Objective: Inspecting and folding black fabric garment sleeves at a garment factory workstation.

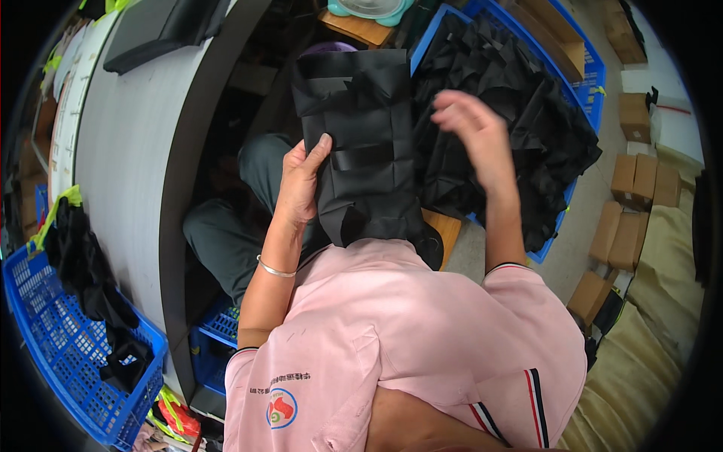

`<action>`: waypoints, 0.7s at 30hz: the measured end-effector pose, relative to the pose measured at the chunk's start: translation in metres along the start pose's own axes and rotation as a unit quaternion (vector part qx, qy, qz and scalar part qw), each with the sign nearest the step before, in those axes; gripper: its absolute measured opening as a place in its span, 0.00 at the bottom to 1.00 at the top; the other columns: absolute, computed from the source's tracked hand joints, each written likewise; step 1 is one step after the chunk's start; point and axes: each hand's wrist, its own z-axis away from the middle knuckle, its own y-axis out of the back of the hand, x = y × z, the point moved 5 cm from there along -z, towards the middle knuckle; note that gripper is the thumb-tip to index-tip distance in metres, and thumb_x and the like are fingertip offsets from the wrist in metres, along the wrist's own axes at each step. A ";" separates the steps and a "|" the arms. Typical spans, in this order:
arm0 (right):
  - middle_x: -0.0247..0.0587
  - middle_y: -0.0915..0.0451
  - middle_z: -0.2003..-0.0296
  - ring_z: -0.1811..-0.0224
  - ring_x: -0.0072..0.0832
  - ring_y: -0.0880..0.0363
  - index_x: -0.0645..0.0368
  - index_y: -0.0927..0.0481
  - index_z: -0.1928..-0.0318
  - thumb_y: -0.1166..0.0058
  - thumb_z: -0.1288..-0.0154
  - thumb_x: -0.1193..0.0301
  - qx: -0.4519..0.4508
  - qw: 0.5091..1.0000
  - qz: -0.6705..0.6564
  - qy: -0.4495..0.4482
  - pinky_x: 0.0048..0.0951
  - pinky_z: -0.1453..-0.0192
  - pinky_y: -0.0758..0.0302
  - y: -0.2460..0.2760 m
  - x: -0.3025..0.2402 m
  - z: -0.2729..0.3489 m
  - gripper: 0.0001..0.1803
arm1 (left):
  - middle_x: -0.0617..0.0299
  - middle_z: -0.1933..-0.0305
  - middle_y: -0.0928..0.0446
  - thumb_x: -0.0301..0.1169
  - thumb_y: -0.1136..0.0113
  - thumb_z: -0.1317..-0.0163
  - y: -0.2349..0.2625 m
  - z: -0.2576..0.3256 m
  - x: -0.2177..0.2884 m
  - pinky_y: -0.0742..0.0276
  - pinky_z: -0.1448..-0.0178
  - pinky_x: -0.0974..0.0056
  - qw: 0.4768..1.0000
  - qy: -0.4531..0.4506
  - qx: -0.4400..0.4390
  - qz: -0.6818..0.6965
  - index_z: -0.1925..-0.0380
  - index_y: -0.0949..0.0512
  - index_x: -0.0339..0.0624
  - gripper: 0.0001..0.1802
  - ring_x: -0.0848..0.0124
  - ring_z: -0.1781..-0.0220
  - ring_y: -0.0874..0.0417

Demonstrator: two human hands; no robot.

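Observation:
My left hand [305, 177] is closed on the left edge of a black fabric panel [369, 128], its thumb lying on top. The panel rests upright against my lap and has strap-like bands sewn across it; a loose flap hangs near its lower end. To the right, my right hand [478, 135] is raised in the air, somewhat blurred, with fingers stretched out and nothing seen in them. Behind and below it lies a heaped pile of similar black fabric pieces [527, 128], filling a blue crate [595, 71].
At left stands a grey table [128, 135] with a folded black piece [158, 34] on it. Below it, a blue basket [60, 339] holds black fabric. Cardboard boxes [633, 177] line the right side. A wooden stool [361, 29] bears a teal-rimmed container [369, 7].

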 end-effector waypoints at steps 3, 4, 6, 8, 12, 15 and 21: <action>0.34 0.17 0.53 0.53 0.18 0.21 0.66 0.20 0.45 0.39 0.30 0.68 -0.092 0.978 -0.131 -0.135 0.24 0.48 0.23 -0.055 0.036 0.041 0.18 | 0.60 0.53 0.16 0.34 0.40 0.28 -0.013 0.000 -0.011 0.17 0.51 0.68 0.999 0.021 -0.018 -0.030 0.50 0.20 0.36 0.14 0.74 0.56 0.15; 0.31 0.17 0.55 0.53 0.16 0.22 0.66 0.19 0.49 0.41 0.29 0.69 -0.050 0.956 -0.226 -0.182 0.23 0.48 0.23 -0.062 0.055 0.052 0.14 | 0.60 0.53 0.16 0.34 0.40 0.28 -0.023 0.001 -0.016 0.17 0.51 0.68 0.998 0.034 -0.036 -0.034 0.50 0.20 0.36 0.14 0.74 0.56 0.15; 0.29 0.17 0.58 0.56 0.15 0.22 0.64 0.18 0.50 0.41 0.28 0.69 0.044 0.961 -0.242 -0.124 0.22 0.50 0.24 -0.047 0.059 0.056 0.13 | 0.60 0.51 0.17 0.34 0.40 0.28 -0.040 0.011 -0.028 0.19 0.48 0.67 0.995 0.051 -0.061 -0.057 0.49 0.21 0.35 0.15 0.73 0.53 0.16; 0.28 0.17 0.58 0.58 0.15 0.22 0.63 0.17 0.50 0.41 0.28 0.68 0.141 0.959 -0.237 -0.059 0.21 0.52 0.24 -0.014 0.068 0.055 0.13 | 0.60 0.49 0.17 0.33 0.40 0.29 -0.053 0.027 -0.062 0.18 0.50 0.68 0.981 0.081 -0.122 -0.124 0.44 0.24 0.36 0.18 0.72 0.54 0.15; 0.35 0.17 0.52 0.56 0.24 0.18 0.59 0.19 0.50 0.40 0.29 0.63 0.334 0.915 -0.203 -0.104 0.27 0.46 0.21 0.086 0.088 0.083 0.14 | 0.57 0.53 0.16 0.27 0.42 0.28 -0.059 0.048 -0.121 0.19 0.62 0.72 0.907 0.284 -0.258 -0.175 0.41 0.25 0.36 0.18 0.71 0.65 0.13; 0.39 0.18 0.50 0.51 0.28 0.18 0.59 0.21 0.46 0.39 0.31 0.60 0.430 0.879 -0.159 -0.135 0.28 0.44 0.21 0.194 0.117 0.144 0.20 | 0.58 0.52 0.16 0.28 0.43 0.27 -0.053 0.045 -0.130 0.19 0.59 0.71 0.900 0.282 -0.257 -0.210 0.39 0.26 0.36 0.18 0.73 0.62 0.14; 0.47 0.20 0.45 0.47 0.35 0.19 0.65 0.26 0.38 0.33 0.37 0.53 0.441 0.885 -0.138 -0.059 0.33 0.40 0.23 0.348 0.169 0.226 0.36 | 0.59 0.47 0.17 0.33 0.41 0.28 -0.032 0.031 -0.099 0.22 0.49 0.68 0.931 0.150 -0.170 -0.285 0.41 0.24 0.38 0.19 0.74 0.51 0.17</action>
